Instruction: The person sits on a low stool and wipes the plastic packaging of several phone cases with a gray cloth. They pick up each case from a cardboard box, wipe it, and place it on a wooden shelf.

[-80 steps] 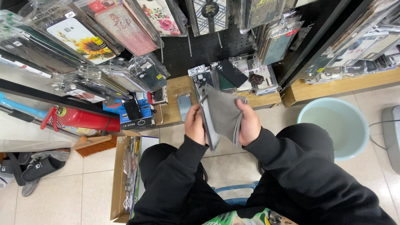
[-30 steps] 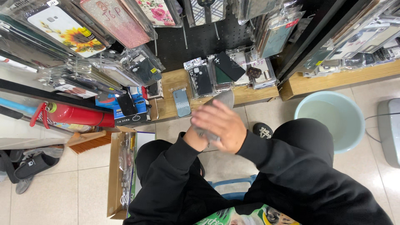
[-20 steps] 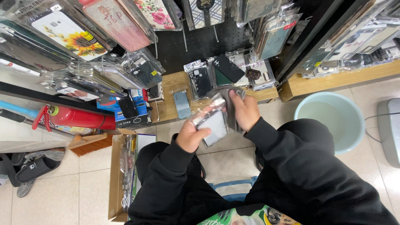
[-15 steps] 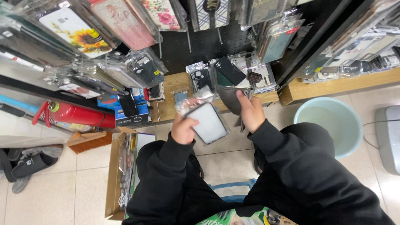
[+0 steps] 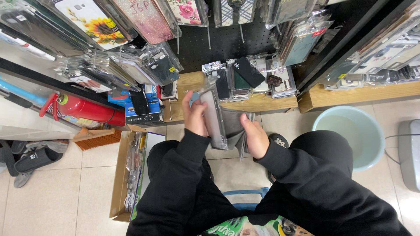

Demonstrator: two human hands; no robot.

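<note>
My left hand (image 5: 194, 116) grips a phone case in a clear plastic packet (image 5: 214, 114), held on edge in front of me. My right hand (image 5: 254, 137) holds a grey cloth (image 5: 234, 129) pressed against the packet's right side. Both hands are above my lap, in black sleeves, just in front of a low wooden shelf (image 5: 258, 103). The cloth hangs down between my hands and hides part of the packet.
Packaged phone cases (image 5: 251, 76) lie on the wooden shelf and hang from a black pegboard (image 5: 218, 41). A pale green bucket (image 5: 350, 131) stands at the right, an open cardboard box (image 5: 127, 175) at the left, a red fire extinguisher (image 5: 85, 109) further left.
The packet was held flat facing up in my left hand; now it is turned on edge and my right hand has brought the grey cloth against it.
</note>
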